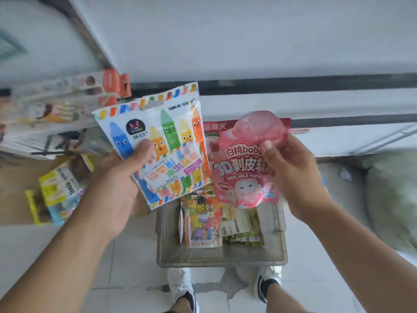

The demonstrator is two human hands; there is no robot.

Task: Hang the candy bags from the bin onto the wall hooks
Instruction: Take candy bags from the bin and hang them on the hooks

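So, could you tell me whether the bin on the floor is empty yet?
Not empty: the bin holds several candy bags, bunched toward its far side.

crayon bag (158,141): white, multicoloured crayons | peach bag (243,168): pink | bin (221,258): grey

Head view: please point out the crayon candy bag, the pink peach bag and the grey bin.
crayon candy bag (170,129), head view, green crayon on its front.
pink peach bag (244,188), head view, white face near its bottom.
grey bin (221,259), head view, near rim.
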